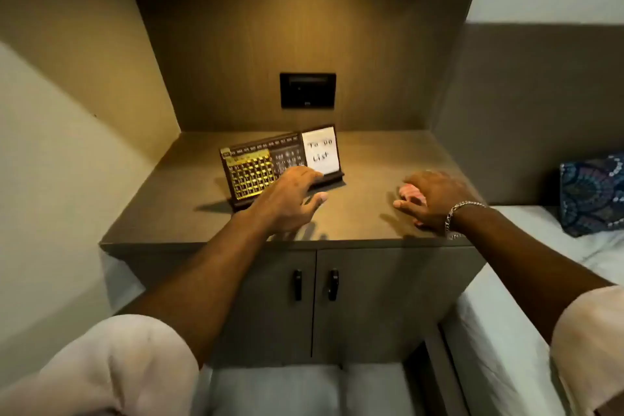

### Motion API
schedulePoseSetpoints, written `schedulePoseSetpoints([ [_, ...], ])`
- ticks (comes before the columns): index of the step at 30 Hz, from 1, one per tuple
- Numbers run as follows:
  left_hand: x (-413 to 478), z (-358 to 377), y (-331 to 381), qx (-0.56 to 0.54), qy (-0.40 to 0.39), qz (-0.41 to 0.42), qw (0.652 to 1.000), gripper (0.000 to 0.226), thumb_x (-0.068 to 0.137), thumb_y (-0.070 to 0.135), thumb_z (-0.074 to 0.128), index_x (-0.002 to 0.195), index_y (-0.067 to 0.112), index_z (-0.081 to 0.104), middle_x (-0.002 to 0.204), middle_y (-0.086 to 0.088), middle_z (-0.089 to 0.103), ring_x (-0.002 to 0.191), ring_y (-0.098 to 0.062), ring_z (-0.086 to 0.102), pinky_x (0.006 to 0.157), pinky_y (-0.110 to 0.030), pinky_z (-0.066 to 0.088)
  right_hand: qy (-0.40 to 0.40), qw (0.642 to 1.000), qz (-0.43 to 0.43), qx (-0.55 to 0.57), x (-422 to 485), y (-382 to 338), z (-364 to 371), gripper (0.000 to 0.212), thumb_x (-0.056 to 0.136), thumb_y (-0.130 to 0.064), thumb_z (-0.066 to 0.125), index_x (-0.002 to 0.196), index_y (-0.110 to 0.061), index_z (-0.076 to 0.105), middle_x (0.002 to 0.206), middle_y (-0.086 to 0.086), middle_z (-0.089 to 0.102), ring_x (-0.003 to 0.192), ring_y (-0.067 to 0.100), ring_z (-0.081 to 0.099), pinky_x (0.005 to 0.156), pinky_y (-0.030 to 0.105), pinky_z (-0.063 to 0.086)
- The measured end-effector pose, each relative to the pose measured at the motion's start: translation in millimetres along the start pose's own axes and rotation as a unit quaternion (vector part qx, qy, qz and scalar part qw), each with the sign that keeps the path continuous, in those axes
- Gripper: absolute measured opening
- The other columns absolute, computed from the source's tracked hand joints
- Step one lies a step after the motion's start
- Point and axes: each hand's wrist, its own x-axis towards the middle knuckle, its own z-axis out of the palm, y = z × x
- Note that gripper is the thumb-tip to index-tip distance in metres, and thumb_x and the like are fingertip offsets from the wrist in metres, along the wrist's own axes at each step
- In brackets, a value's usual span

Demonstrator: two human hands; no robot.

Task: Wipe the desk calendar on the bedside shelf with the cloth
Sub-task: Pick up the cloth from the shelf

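A dark wooden desk calendar (261, 165) with gold number tiles and a white "To Do List" card stands upright on the bedside shelf (175, 213). My left hand (290, 199) hovers just in front of the calendar's lower right part, fingers spread, holding nothing. To the right, my right hand (434, 201) lies flat on the shelf, pressing down on a pink cloth (410, 193). Most of the cloth is hidden under the palm. A silver bracelet circles the right wrist.
The shelf sits in a lit alcove with a black socket panel (307, 90) on the back wall. Below are two cabinet doors with black handles (314, 284). A white bed (526, 297) with a blue patterned pillow (592, 192) is on the right.
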Motion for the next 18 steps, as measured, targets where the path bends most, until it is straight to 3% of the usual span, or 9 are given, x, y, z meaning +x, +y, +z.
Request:
schedulePoseSetpoints([
  [6,5.7,68.8,-16.5,0.043,-0.066,0.027,0.997,0.053,0.095,0.044,0.043,0.139,0.014,0.044,0.147,-0.01,0.046,0.137,-0.023,0.038,0.113,-0.037,0.029,-0.012,1.0,-0.019,-0.006,12.6,30.3,53.6,0.075,0.082,-0.076,0.026,0.144,-0.036,0.039,0.163,0.003,0.029,0.148,0.035,0.026,0.116,0.06,0.027],
  [9,7.7,83.0,-21.1,0.057,-0.062,0.022,0.996,0.057,0.095,0.042,0.041,0.143,0.012,0.042,0.153,-0.013,0.04,0.143,-0.027,0.031,0.117,-0.039,0.019,0.005,0.999,-0.03,0.016,15.3,35.4,63.0,0.071,0.085,-0.07,0.025,0.145,-0.034,0.041,0.162,0.007,0.031,0.147,0.039,0.026,0.116,0.063,0.026],
  [15,9.2,91.8,-21.3,0.098,-0.035,0.015,0.994,0.062,0.095,0.045,0.029,0.147,0.012,0.038,0.156,-0.012,0.037,0.146,-0.028,0.03,0.121,-0.043,0.018,0.041,0.998,-0.021,0.049,21.4,30.7,58.2,0.047,0.093,-0.03,0.048,0.141,-0.026,0.051,0.155,0.007,0.044,0.137,0.04,0.041,0.115,0.057,0.03],
  [18,9.6,90.8,-23.3,0.093,-0.052,0.017,0.994,0.063,0.096,0.046,0.029,0.15,0.014,0.032,0.16,-0.011,0.03,0.149,-0.025,0.022,0.122,-0.041,0.011,0.041,0.998,-0.021,0.054,21.2,23.6,52.5,0.053,0.088,-0.012,0.057,0.139,-0.026,0.054,0.152,0.004,0.048,0.128,0.041,0.048,0.104,0.052,0.041],
])
